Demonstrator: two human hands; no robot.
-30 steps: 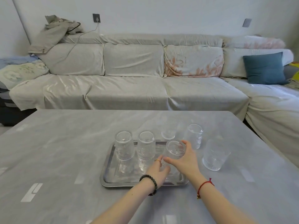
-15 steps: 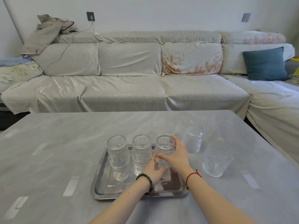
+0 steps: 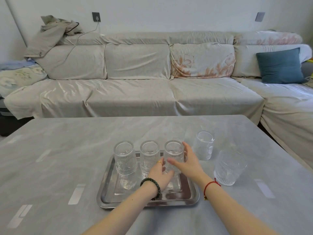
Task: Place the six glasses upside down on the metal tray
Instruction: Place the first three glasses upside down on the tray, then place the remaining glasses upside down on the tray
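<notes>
A metal tray lies on the grey table in front of me. Three ribbed clear glasses stand upside down along its far side: the left glass, the middle glass and the right glass. My right hand wraps the right glass from its right side, thumb across the front. My left hand presses its fingers against the same glass low on the left. Off the tray, to the right, stand a glass, a nearer glass and a faint one further back.
The near half of the tray holds only reflections. The table's right edge runs close to the loose glasses. A covered sofa with a blue cushion fills the room beyond the table.
A second ago both hands held the third glass tilted over the tray's right side. It now stands upside down beside the other two, with both hands still on it.
</notes>
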